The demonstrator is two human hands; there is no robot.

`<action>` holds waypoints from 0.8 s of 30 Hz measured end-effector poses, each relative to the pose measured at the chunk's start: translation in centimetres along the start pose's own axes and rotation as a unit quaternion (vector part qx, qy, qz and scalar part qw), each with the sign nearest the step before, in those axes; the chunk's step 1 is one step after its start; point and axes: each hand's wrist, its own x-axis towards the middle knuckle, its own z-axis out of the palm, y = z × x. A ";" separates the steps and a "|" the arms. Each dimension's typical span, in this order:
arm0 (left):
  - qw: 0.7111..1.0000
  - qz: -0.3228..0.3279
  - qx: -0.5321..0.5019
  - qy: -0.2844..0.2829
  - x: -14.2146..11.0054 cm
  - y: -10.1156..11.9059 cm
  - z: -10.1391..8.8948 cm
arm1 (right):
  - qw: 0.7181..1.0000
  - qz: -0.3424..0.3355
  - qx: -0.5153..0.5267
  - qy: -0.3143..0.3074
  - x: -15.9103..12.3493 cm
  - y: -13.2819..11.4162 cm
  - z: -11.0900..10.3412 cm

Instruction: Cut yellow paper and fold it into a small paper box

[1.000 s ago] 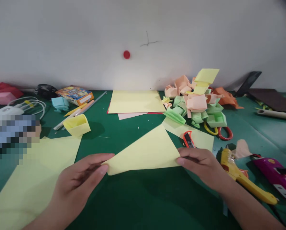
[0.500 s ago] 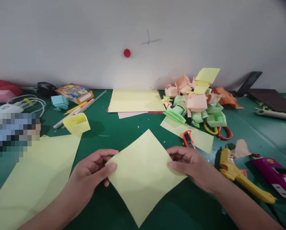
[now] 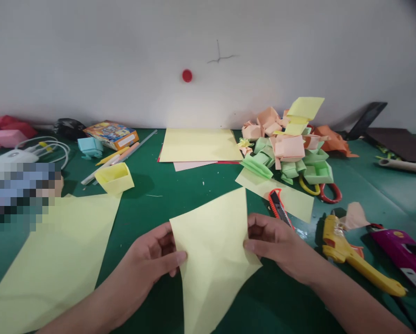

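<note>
Nearest in the view, both hands are closed on one yellow sheet [image 3: 215,250], which they hold between them above the green table [image 3: 152,213]. The left hand [image 3: 148,255] pinches its left edge, with the thumb on the front face and the other fingers behind; the right hand [image 3: 277,243] grips the right edge in the same manner. The sheet is slightly bent, and its lowest part goes out of the view (so I cannot tell how this corner ends). Beside the left forearm, a wide yellow paper [image 3: 61,260] lies flat on the table. On the right side, near the right forearm, there are a yellow glue gun [image 3: 354,260] and a purple device [image 3: 399,250]. Just beyond the right hand, a red and black cutter [image 3: 279,208] rests partly on a pale yellow piece [image 3: 302,202]. A little farther, to the left, stands a small yellow paper box [image 3: 115,178], near several pens [image 3: 113,157]. Behind these are a light blue folded piece [image 3: 90,147] and a printed carton [image 3: 112,134]. At the far edge, a paper stack [image 3: 201,146] lies against the wall [image 3: 89,55], and to its right is a heap of folded papers [image 3: 289,148] in pink, green and yellow.
</note>
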 end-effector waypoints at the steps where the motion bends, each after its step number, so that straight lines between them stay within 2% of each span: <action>1: 1.000 0.000 0.015 0.006 -0.1 0.0 0.0 | 1.000 -0.001 -0.001 -0.006 0.0 -0.1 0.0; 5: 0.998 0.010 0.051 0.036 -0.2 0.4 -0.4 | 0.998 0.003 -0.044 0.039 0.1 -0.4 -0.2; 8: 0.997 0.010 0.073 -0.006 -0.4 0.7 -0.1 | 0.996 0.010 -0.049 0.068 0.3 -0.5 -0.2; 11: 0.990 -0.005 0.140 -0.028 -0.5 1.0 0.5 | 0.997 -0.002 -0.052 0.050 0.4 -0.5 0.0; 15: 0.979 -0.013 0.205 0.007 -0.8 1.5 0.8 | 0.997 -0.017 -0.070 0.024 0.3 -0.7 0.2; 19: 0.963 -0.007 0.256 0.079 -0.9 1.9 0.8 | 0.988 -0.015 -0.137 0.067 0.3 -0.9 0.4; 24: 0.954 0.002 0.287 0.092 -0.7 1.8 0.3 | 0.981 -0.020 -0.169 0.092 0.4 -0.9 0.5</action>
